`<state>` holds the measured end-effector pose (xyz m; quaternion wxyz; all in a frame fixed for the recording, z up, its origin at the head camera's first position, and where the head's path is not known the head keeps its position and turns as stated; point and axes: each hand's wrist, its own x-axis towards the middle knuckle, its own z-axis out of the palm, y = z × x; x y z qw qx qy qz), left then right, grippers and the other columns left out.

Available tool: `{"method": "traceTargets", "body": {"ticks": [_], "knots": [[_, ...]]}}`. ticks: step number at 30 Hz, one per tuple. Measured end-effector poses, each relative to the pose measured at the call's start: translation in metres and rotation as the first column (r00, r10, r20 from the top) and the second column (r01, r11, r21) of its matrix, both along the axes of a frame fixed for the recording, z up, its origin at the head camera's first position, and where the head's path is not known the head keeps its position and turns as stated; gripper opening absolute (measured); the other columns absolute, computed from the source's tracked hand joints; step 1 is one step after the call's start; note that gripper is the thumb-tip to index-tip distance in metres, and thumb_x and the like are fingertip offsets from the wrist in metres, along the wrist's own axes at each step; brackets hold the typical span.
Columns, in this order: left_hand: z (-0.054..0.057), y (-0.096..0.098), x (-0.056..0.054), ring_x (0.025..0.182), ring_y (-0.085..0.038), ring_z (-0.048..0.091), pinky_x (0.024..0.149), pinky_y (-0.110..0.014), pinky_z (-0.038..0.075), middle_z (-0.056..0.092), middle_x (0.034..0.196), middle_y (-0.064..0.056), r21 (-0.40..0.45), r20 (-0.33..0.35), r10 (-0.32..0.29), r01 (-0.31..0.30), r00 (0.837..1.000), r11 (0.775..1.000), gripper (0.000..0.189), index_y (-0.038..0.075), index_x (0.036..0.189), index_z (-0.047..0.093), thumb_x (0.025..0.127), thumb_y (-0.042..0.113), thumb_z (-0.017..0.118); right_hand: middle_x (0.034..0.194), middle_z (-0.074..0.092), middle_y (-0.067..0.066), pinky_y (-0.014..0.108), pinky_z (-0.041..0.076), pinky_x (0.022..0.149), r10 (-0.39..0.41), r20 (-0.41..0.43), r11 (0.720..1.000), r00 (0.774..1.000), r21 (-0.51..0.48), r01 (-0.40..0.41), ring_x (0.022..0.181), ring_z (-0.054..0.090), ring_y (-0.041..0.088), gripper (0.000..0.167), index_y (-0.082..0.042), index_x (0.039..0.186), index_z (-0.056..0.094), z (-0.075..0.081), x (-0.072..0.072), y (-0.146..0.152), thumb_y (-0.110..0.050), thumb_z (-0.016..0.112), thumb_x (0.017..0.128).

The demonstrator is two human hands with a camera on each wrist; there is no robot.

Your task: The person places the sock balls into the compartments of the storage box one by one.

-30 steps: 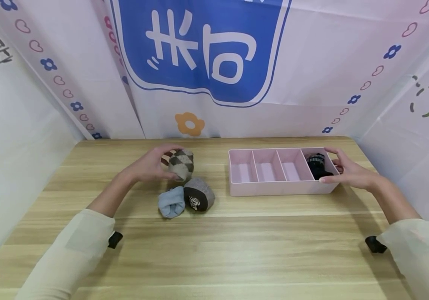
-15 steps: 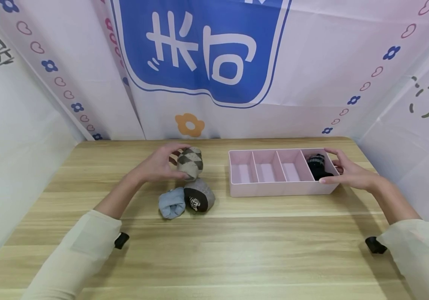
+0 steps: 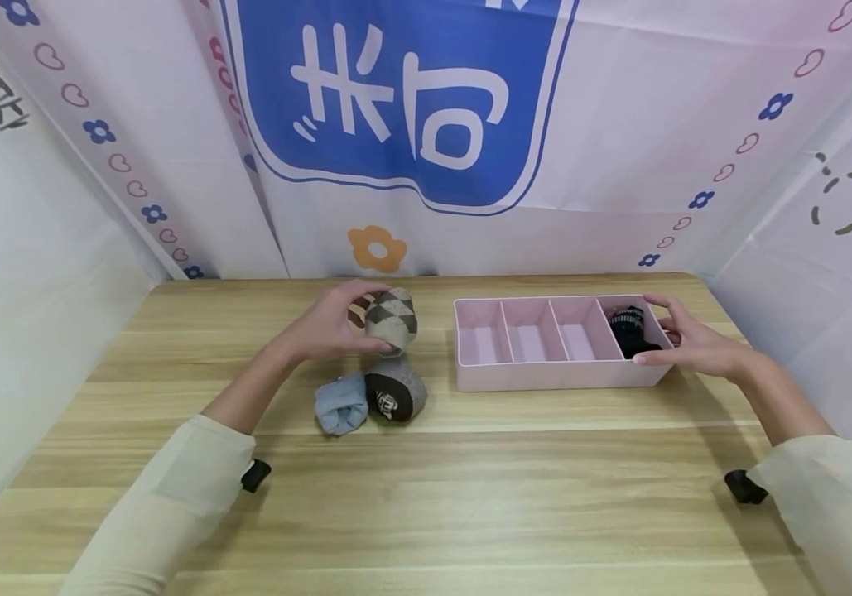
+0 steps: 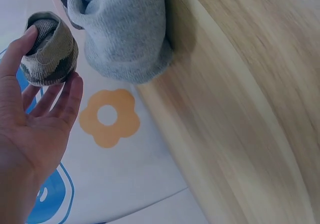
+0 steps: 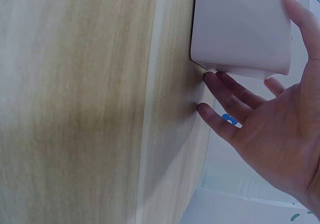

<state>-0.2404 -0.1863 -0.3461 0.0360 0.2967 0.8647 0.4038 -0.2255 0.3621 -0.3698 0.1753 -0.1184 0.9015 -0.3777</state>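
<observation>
My left hand holds a rolled sock with a grey, brown and beige diamond pattern, pinched between thumb and fingers above the table. In the left wrist view, the thumb lies at the opening of this patterned sock. Just below it rest a light blue rolled sock and a grey one with a dark patch, side by side. At the right, my right hand grips the end of a pink divided box, thumb at the front rim, index finger at the back corner. In the right wrist view, other fingertips are at its end wall.
A black rolled sock sits in the box's rightmost compartment; the other compartments show bare floors. The wooden table ends at a printed white cloth behind, with more cloth on both sides.
My left hand has moved right with the patterned sock, from left of the grey sock to just behind it. The right hand and the box have stayed in place.
</observation>
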Motion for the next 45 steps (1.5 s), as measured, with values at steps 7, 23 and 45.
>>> {"method": "traceTargets", "body": {"ticks": [7,23,45], "knots": [[0.004,0.010,0.002,0.110,-0.035,0.061,0.089,-0.051,0.058,0.059,0.130,-0.022,0.025,0.000,0.013,-0.013,1.000,1.000,0.081,-0.002,0.143,0.055,0.075,0.013,0.094,0.156,0.015,0.049,0.079,0.025,0.110,0.000,0.002,1.000,1.000,-0.003,0.000,0.143,0.018,0.068,0.109,-0.013,0.165,-0.005,0.000,0.000,0.000,-0.023,0.075,0.093],[0.006,0.035,-0.001,0.104,-0.034,0.065,0.085,-0.044,0.061,0.064,0.122,-0.022,0.029,-0.018,0.024,-0.023,1.000,0.999,0.081,-0.005,0.142,0.055,0.073,0.013,0.093,0.156,0.017,0.049,0.078,0.026,0.110,-0.001,0.006,1.000,1.000,-0.002,0.001,0.142,0.020,0.067,0.109,-0.013,0.165,-0.006,0.000,0.001,-0.001,-0.023,0.076,0.093],[0.013,0.076,-0.004,0.096,-0.033,0.068,0.080,-0.043,0.063,0.068,0.116,-0.023,0.030,-0.113,-0.032,0.035,0.993,0.999,0.076,-0.009,0.138,0.057,0.071,0.014,0.088,0.156,0.016,0.049,0.078,0.026,0.110,0.002,0.008,1.000,1.000,-0.001,-0.002,0.142,0.019,0.068,0.109,-0.014,0.165,-0.007,0.000,0.000,0.000,-0.023,0.075,0.094]]}}
